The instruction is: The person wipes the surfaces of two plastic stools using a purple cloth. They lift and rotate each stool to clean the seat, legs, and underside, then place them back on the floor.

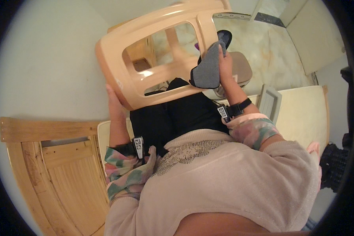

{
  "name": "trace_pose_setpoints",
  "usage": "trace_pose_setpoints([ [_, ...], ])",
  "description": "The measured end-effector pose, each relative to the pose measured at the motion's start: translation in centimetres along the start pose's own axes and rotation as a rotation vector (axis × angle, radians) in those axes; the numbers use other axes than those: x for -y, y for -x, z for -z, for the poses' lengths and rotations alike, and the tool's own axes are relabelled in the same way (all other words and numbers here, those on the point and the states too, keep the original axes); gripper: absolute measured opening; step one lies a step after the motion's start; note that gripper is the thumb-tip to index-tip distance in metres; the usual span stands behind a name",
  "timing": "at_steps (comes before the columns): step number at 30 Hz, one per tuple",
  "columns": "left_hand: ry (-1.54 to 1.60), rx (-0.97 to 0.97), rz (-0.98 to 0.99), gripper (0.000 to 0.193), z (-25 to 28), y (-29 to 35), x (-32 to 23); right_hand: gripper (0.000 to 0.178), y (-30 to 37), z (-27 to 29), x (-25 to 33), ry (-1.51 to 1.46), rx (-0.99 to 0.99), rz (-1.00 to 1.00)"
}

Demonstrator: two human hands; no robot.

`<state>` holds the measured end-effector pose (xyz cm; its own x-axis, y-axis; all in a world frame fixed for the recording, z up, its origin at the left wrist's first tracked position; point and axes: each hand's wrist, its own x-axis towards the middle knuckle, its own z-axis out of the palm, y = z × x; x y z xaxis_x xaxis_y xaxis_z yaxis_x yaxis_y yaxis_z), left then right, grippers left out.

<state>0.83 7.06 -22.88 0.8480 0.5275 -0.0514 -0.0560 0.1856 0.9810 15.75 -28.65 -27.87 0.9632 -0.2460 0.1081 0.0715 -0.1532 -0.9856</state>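
Note:
A glossy peach plastic frame, with large rounded openings and a crossbar, is tilted up above my lap; its kind is unclear. My left hand grips its lower left edge, with most fingers hidden behind the plastic. In my right hand is a grey cloth with dark edging, the thumb lying over it. The cloth rests against the right side of the frame, and part of it folds out beyond the upper right edge.
I sit on a cream mattress beside a wooden headboard. A grey panel-like object lies to my right. Beyond the frame stand a brownish lidded bin and a wooden piece of furniture on the marbled floor.

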Motion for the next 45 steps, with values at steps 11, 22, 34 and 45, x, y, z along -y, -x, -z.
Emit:
trace_pose_setpoints([
  [11, -1.392, 0.051, -0.757, 0.055, -4.4, 4.1, 4.2, 0.077, -0.4, 0.2, 4.7, 0.42, 0.061, -0.011],
  [22, -1.419, 0.573, -0.742, 0.037, -7.4, 1.0, 5.3, 0.055, 0.4, 1.2, 3.3, 0.43, -0.215, 0.23],
  [34, -1.461, 0.552, -0.767, 0.014, -12.0, 4.0, 0.1, 0.074, 9.3, 0.5, 4.9, 0.743, 0.669, 0.943],
  [45, -1.31, 0.549, -0.765, 0.021, -9.4, 8.8, -3.2, 0.046, 8.3, -3.8, 4.0, 0.536, 0.58, 0.885],
])
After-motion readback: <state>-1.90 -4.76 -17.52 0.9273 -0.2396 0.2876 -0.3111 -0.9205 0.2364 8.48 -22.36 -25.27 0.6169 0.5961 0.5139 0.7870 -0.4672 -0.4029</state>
